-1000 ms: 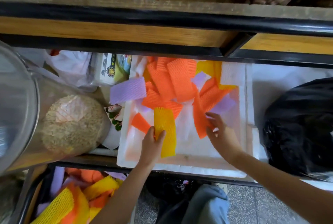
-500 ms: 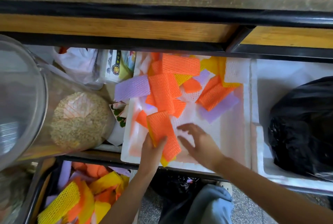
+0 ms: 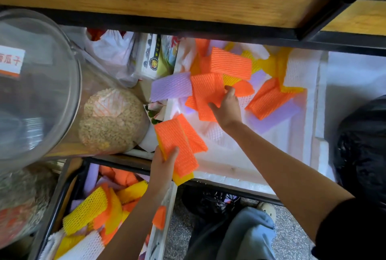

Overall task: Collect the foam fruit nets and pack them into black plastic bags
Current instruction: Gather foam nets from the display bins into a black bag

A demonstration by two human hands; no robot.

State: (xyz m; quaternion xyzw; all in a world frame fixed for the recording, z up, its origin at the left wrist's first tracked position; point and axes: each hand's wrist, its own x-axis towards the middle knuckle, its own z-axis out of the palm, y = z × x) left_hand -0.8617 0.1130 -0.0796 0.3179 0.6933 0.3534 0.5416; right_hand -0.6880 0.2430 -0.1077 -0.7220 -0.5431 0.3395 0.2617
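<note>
Foam nets [image 3: 269,103] strewn in white styrofoam box [image 3: 302,134], both hands picking.
L hand [image 3: 165,163] grips orange/yellow net stack [image 3: 177,140] at box's near-left corner; R hand [image 3: 226,107] pinches orange net [image 3: 206,94] mid-box; black bag [image 3: 363,144] far right, outside box.

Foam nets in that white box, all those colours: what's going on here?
A person is gathering foam fruit nets from a white foam box. The left hand holds a stack of orange and yellow nets at the box's near edge, while the right hand grips an orange net deeper in. Several loose nets lie around it. A black plastic bag sits to the right, untouched.
</note>
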